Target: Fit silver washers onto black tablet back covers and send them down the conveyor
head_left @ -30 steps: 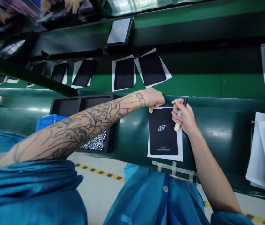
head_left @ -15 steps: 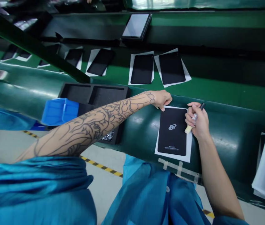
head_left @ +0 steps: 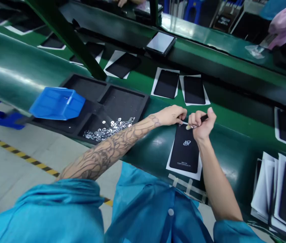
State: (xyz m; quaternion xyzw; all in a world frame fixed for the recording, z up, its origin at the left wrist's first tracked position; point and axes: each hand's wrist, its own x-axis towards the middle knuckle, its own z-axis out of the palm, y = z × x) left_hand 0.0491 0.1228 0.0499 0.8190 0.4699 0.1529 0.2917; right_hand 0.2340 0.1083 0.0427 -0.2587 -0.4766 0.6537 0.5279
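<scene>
A black tablet (head_left: 184, 153) lies back up on a white paper sheet (head_left: 169, 165), its pale logo showing. My left hand (head_left: 174, 115) is at the tablet's far left corner, thumb and finger pinched; whatever they hold is hidden. My right hand (head_left: 201, 124) is wrapped around a pen-like tool (head_left: 204, 117) with a black end and a pale yellow tip. The tip is pointed at the tablet's far edge, close to my left fingertips. Whether it touches the tablet I cannot tell.
Left of the tablet, a black divided tray (head_left: 125, 101) holds many small shiny ring-like parts (head_left: 107, 131) and a blue bin (head_left: 58, 104). Black tablets (head_left: 167, 83) on paper line the green belt beyond. Papers and tablets (head_left: 266, 182) are stacked at right. A person's hand (head_left: 121, 2) shows at the far side.
My right hand has moved from the tablet's right edge to its far edge, beside my left hand, bringing the pen-like tool along. The view has shifted, showing more of the tray's small parts.
</scene>
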